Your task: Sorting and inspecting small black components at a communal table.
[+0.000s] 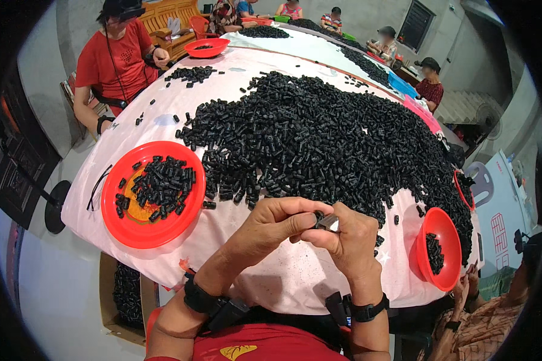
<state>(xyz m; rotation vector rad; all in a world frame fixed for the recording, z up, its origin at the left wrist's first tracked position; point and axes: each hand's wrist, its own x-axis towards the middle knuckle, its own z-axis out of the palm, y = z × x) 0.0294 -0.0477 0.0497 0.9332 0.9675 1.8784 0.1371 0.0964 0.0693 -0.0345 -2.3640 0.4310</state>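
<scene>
Above the near edge of the table, my left hand [265, 225] and my right hand [352, 237] meet. A small black cylindrical piece [319, 215] is pinched between the thumb and forefinger of my left hand. My right hand closes round a small, shiny, greyish piece [329, 223] pressed close to it; its exact kind is hard to make out. Just beyond my hands spreads a big heap of black cylindrical pieces [295, 126]. To the left, a red plate [111, 204] holds a pile of the same pieces, with a yellow-orange patch showing on its bottom.
A pink-white cloth [283, 283] covers the table. At the right stands a red bowl [448, 265] with black pieces, beside a co-worker in a checked shirt [488, 328]. Another person in red [111, 57] sits at the left. A box [107, 301] of black pieces stands below the table.
</scene>
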